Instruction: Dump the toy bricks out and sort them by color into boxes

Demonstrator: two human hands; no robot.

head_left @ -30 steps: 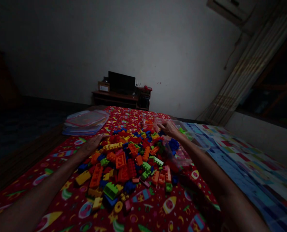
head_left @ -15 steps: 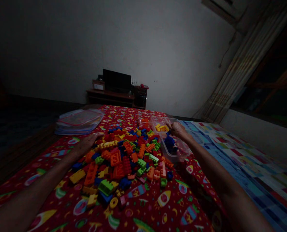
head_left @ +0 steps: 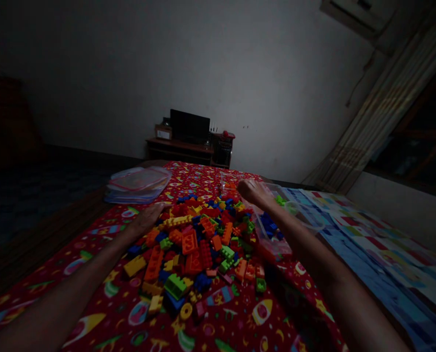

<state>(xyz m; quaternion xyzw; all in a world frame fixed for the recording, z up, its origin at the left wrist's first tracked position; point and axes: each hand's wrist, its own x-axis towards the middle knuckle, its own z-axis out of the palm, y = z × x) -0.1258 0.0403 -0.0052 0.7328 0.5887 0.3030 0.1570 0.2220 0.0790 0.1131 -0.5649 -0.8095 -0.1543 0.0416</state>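
Observation:
A heap of colourful toy building bricks (head_left: 188,242) lies on the red patterned cloth. My left hand (head_left: 150,218) rests against the heap's far left edge, its fingers stretched forward and holding nothing that I can see. To the right of the heap, my right hand (head_left: 253,191) hovers by the clear plastic boxes with its fingers curled closed. Whatever it may hold is hidden. Blue bricks (head_left: 271,225) lie in the nearest clear box (head_left: 272,247), partly behind my right forearm. Some green bricks (head_left: 280,200) show in a box beyond the wrist.
Stacked clear lids (head_left: 139,185) lie at the far left of the cloth (head_left: 240,318). Orange bricks (head_left: 229,186) sit in a farther clear box. A desk (head_left: 181,148) with a monitor (head_left: 189,125) stands against the wall. Blue checked bedding (head_left: 360,264) spreads at right.
My right hand has moved left, from over the box with yellow bricks towards the heap. Green bricks now show past the wrist. My left hand stays by the heap; the view has turned slightly left.

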